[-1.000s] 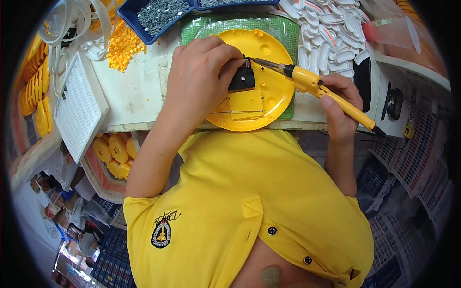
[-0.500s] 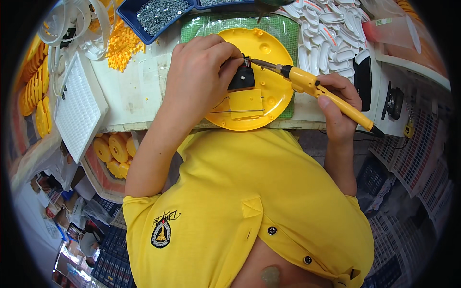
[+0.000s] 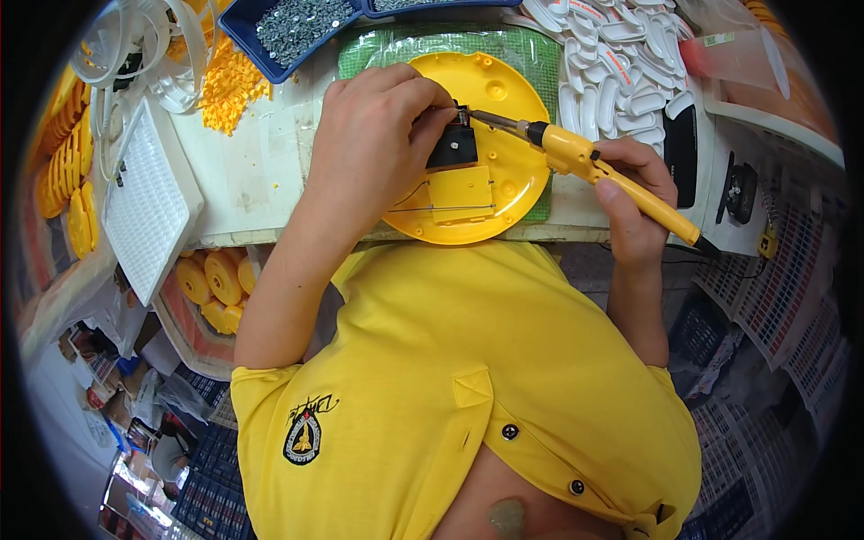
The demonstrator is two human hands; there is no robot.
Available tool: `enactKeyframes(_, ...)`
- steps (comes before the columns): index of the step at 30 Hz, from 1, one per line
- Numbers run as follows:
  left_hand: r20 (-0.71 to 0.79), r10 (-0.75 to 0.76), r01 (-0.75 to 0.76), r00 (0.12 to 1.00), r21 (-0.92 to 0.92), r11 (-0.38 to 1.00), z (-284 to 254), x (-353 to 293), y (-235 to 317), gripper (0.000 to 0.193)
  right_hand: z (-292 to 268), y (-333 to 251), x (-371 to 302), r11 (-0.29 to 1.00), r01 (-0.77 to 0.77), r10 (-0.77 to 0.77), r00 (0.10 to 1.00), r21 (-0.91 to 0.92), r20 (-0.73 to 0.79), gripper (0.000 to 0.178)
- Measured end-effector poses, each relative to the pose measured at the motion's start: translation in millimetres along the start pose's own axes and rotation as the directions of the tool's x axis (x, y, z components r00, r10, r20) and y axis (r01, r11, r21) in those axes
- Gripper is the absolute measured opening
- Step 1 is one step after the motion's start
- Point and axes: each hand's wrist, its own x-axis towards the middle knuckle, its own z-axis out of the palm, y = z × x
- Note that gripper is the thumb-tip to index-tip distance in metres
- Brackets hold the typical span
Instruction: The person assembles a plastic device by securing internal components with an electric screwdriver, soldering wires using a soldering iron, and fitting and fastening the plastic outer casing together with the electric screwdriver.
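A yellow soldering iron (image 3: 601,173) is gripped in the right hand (image 3: 635,200), fingers closed round its handle, its metal tip brought to the top of a small black motor (image 3: 453,146). The left hand (image 3: 373,144) is pressed down beside that motor, fingertips pinched together at the joint; whether a wire or solder is held there cannot be told. The motor is seated on a round yellow plastic disc (image 3: 504,171), which lies on a green cutting mat (image 3: 540,54) at the near edge of the workbench (image 3: 261,180). A square yellow housing (image 3: 460,194) is already fitted just near of the motor, and thin wires are seen running leftward from it. The soldering is judged to be under way, not finished. Far and left, a blue bin of grey screws (image 3: 292,22) is set; further left, a white gridded tray (image 3: 148,202) and stacked yellow parts (image 3: 229,81). Far and right, white curved plastic pieces with red-marked labels (image 3: 621,63) are heaped.
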Motion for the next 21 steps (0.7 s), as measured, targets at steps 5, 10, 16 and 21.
enactKeyframes(5, 0.008, -0.009, 0.009, 1.0, -0.001, 1.0, -0.5, 0.3, 0.5, 0.009, 1.4, -2.4, -0.4, 1.0, 0.009, -0.009, 1.0, 0.023, -0.021, 0.035)
enactKeyframes(10, 0.006, -0.012, 0.012, 1.0, 0.0, 1.0, -0.2, 0.2, 0.4, 0.009, 1.8, -3.2, 0.7, 1.0, 0.008, -0.008, 1.0, 0.02, -0.026, 0.035)
enactKeyframes(16, 0.024, -0.019, 0.02, 1.0, -0.004, 1.0, -1.3, 1.9, 1.3, 0.009, 0.4, -3.9, 1.1, 0.999, 0.033, -0.032, 0.999, 0.015, -0.034, 0.035)
enactKeyframes(21, 0.036, -0.016, 0.016, 0.999, -0.009, 1.0, -1.7, 2.6, 1.2, 0.01, 0.5, -5.2, 2.0, 0.994, 0.07, -0.065, 0.996, 0.08, -0.058, 0.032)
